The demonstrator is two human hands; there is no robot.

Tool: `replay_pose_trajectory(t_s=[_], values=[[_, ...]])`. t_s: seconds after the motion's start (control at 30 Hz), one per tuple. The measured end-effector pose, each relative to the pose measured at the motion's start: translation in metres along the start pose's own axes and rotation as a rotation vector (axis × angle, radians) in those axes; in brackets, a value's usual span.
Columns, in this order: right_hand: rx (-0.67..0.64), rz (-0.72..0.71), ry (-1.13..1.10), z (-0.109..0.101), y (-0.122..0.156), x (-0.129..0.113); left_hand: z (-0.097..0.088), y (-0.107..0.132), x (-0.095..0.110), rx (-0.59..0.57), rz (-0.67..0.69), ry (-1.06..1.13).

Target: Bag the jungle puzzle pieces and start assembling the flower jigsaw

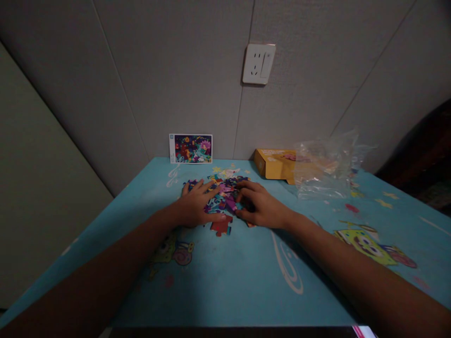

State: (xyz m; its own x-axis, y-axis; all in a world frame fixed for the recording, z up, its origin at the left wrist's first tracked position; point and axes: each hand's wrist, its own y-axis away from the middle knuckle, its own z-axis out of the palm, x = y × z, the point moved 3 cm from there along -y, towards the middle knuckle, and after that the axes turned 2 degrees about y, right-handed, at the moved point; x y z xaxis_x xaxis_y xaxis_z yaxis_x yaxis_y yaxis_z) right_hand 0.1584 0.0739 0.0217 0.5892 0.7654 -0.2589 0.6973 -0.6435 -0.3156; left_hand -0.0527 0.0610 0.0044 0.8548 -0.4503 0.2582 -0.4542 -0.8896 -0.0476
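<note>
A heap of small, colourful jigsaw puzzle pieces (215,203) lies on the blue patterned table cover between my two hands. My left hand (197,204) rests on the heap's left side, open, with its fingers spread over the pieces. On the right side, my right hand (259,205) has curled fingers, its thumb and fingertips at a purple puzzle piece (230,204) that seems tilted up. Part of that grip is hidden in shadow. A larger-looking red puzzle piece (221,226) lies flat in front of the heap, just beside my left thumb.
A printed picture card (193,149) leans against the wall at the back. A yellow box (278,165) lies at the back right, partly behind a clear plastic bag (326,169). A white wall socket (259,64) is above. The table cover (243,281) has cartoon prints.
</note>
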Motion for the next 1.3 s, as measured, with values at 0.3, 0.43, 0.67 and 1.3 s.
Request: replay_pose_trajectory(t_s=[0.3, 0.43, 0.67, 1.3], values=[[-0.120, 0.018, 0.078, 0.007, 0.002, 0.002, -0.005, -0.001, 0.002, 0.033, -0.014, -0.027], [-0.093, 0.108, 0.108, 0.008, 0.003, 0.006, -0.007, 0.000, 0.006, 0.053, 0.037, 0.040], [-0.090, 0.045, 0.034, 0.004, 0.002, 0.003, -0.007, 0.001, 0.008, 0.114, 0.164, 0.134], [-0.028, -0.107, -0.106, 0.001, 0.000, -0.005, -0.004, -0.001, 0.004, 0.270, 0.274, 0.104]])
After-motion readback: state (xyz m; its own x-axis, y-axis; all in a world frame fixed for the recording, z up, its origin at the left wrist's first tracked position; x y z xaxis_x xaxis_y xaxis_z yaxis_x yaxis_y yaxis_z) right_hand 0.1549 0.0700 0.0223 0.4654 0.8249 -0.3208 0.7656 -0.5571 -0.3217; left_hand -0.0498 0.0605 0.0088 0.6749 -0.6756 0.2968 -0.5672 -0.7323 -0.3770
